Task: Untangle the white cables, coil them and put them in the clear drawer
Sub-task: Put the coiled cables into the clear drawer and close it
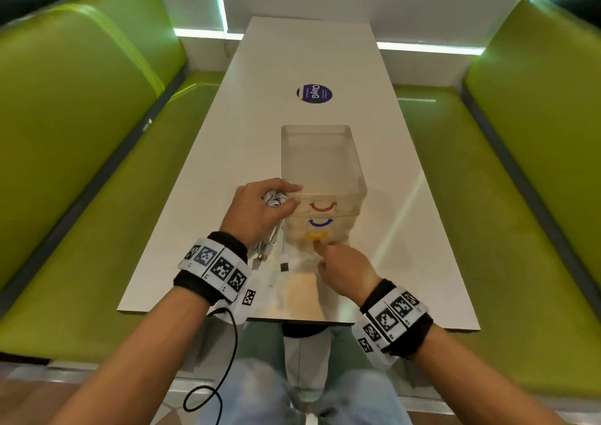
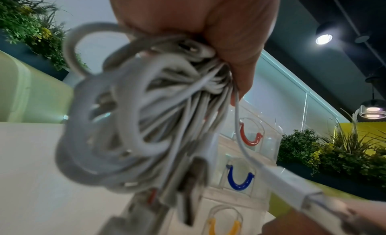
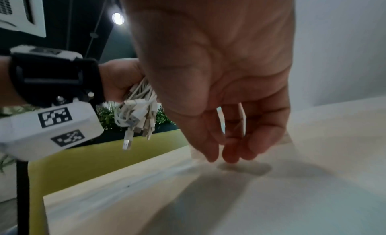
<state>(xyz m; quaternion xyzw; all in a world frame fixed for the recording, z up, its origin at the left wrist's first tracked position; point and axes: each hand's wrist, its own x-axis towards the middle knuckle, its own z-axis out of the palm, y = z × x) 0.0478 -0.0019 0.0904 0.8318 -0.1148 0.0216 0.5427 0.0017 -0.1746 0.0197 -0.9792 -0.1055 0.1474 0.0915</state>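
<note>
My left hand grips a coiled bundle of white cables against the upper left corner of the clear drawer unit. Their plug ends hang below the wrist, just above the table. The left wrist view shows the bundle close up under the left hand, blurred. The unit has three drawers, with a red handle, a blue handle and a yellow handle; all look closed. My right hand points its index finger at the yellow handle and holds nothing; its fingers hang relaxed.
The long white table carries a round purple sticker beyond the drawer unit. Green padded benches run along both sides. A black wire dangles from my left wristband over my lap.
</note>
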